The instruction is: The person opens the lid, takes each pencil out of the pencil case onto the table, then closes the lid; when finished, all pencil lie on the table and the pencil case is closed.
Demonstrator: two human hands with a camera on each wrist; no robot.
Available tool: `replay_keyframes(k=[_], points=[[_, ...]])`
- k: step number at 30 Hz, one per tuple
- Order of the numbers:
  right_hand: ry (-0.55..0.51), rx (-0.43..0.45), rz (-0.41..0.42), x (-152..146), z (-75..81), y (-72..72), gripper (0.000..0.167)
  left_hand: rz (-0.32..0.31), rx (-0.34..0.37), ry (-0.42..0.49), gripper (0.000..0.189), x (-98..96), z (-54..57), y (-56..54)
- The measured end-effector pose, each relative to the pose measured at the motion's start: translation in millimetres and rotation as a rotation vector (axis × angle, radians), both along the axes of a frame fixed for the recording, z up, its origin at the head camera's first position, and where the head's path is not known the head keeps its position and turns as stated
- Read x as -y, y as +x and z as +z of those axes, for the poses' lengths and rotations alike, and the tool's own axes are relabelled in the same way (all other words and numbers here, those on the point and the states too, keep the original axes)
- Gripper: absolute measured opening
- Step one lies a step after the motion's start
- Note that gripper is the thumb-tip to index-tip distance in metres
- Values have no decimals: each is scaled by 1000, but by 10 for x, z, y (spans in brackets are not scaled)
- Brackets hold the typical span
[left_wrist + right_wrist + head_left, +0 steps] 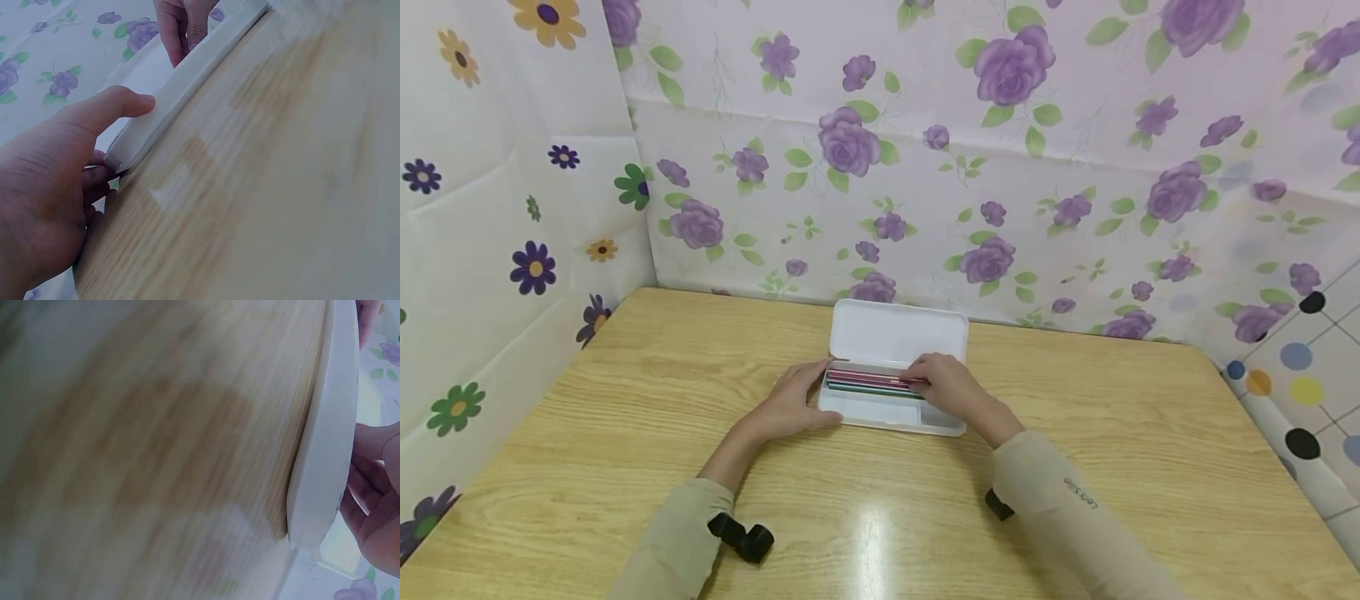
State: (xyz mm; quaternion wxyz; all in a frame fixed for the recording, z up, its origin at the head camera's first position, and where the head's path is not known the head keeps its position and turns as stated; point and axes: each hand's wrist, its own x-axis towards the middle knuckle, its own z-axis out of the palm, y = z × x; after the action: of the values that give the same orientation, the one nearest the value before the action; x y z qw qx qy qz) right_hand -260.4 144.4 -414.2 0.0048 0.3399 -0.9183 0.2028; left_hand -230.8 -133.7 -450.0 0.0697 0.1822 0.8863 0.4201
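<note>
A white pencil case lies on the table with its lid raised at the back. Several coloured pencils, reddish and green-blue, lie lengthwise in its rear compartment. My left hand holds the case's left end, and in the left wrist view its thumb lies on the near rim while the other fingers curl round the corner. Reaching in from the right, my right hand pinches the right end of the reddish pencils. In the right wrist view the case wall hides its fingertips.
The wood-grain table extends on all sides of the case. A flowered sheet hangs close behind the table's back edge, and another stands at the left. Black camera mounts sit at both cuffs.
</note>
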Motion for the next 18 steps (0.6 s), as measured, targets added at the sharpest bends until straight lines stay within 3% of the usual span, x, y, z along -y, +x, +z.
replay_keyframes(k=[4,12,18], points=[[5,24,-38,14,5,12,21,4,0,7,92,0,-13,-5],[-16,54,-33,51,15,13,21,1,-1,-1,92,2,-33,13],[42,25,-33,68,1,7,21,1,-13,1,93,1,-19,0]])
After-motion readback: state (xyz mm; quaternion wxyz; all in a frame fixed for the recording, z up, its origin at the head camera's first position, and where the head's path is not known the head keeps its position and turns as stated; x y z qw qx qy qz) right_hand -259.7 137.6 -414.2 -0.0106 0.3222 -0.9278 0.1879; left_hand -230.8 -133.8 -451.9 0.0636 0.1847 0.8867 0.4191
